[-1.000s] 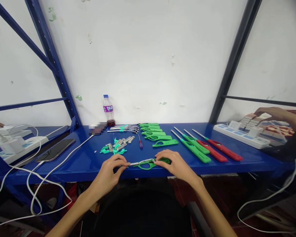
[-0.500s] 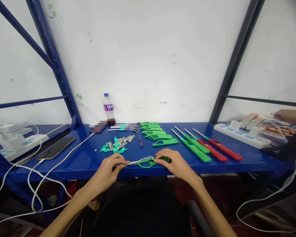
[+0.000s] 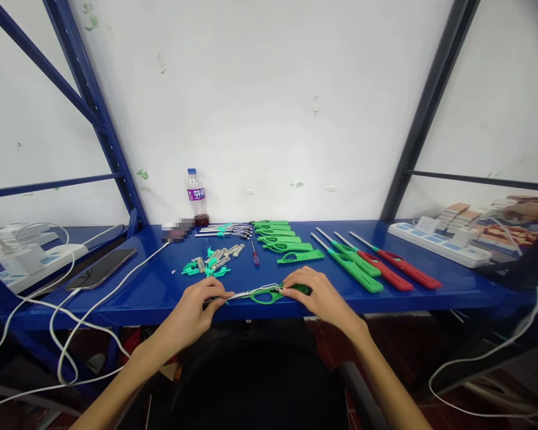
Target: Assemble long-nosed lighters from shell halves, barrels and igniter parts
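Note:
Over the table's front edge, my left hand (image 3: 199,304) pinches the metal tube (image 3: 240,295) of a long-nosed lighter. My right hand (image 3: 316,292) is closed on the far end of its green handle casing (image 3: 265,295), fingers pressing into the inside. A thin white wire (image 3: 269,286) runs along the casing, from the tube towards my right fingertips. The part under those fingertips is hidden. Beyond my hands lie several green casing halves (image 3: 300,256), a screwdriver (image 3: 256,258), and a loose pile of clear fuel tanks and teal trigger parts (image 3: 213,263).
Several metal rods with wires (image 3: 224,230) lie near the wall beside a drink bottle (image 3: 198,197). To the right are assembled green lighters (image 3: 354,272), red lighters (image 3: 403,267) and a power strip (image 3: 439,243). A phone (image 3: 102,270) with cables is on the left. Another person's hand (image 3: 529,210) shows far right.
My hands keep the same hold on the lighter, with barely any movement. The other person's hand at the far right has shifted slightly.

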### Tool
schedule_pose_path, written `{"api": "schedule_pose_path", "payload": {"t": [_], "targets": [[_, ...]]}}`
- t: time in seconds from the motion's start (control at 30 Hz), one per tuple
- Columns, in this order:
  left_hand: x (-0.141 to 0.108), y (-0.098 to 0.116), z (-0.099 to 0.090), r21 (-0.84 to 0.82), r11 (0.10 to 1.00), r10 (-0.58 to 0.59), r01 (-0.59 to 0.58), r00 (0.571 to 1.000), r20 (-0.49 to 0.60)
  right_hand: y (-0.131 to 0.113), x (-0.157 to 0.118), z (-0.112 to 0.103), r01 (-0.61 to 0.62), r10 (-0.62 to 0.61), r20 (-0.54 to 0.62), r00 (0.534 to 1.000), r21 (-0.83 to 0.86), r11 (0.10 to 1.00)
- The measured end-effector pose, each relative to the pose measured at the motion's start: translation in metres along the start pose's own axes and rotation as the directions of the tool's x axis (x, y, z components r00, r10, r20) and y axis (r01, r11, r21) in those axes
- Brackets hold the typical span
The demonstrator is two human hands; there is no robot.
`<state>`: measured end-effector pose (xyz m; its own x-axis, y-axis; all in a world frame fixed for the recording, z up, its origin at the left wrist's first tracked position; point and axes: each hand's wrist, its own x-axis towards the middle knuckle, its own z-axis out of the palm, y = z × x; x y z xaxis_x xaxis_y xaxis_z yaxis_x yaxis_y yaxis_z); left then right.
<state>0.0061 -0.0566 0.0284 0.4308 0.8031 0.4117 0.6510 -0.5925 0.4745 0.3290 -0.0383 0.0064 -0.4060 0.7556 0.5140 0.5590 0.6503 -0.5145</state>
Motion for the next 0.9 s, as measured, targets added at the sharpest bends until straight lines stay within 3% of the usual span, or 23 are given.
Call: {"api": "schedule_pose_path", "payload": {"t": [0.23, 0.53, 0.9], "targets": [[0.005, 0.001, 0.005, 0.010, 1.000, 0.002, -0.002, 1.000, -0.017, 0.001, 0.001, 0.003, -0.034, 0.033, -0.021, 0.999, -0.040, 0.999], [0.025, -0.016, 0.011, 0.020, 0.999, 0.031, -0.030, 0.998, -0.047, 0.008, 0.007, 0.009, -0.106, 0.098, -0.094, 0.991, -0.087, 0.991], [0.021, -0.018, 0.015, 0.027, 0.998, 0.055, -0.052, 0.995, -0.089, 0.006, 0.005, 0.008, -0.104, 0.095, -0.090, 0.991, -0.102, 0.989]]}}
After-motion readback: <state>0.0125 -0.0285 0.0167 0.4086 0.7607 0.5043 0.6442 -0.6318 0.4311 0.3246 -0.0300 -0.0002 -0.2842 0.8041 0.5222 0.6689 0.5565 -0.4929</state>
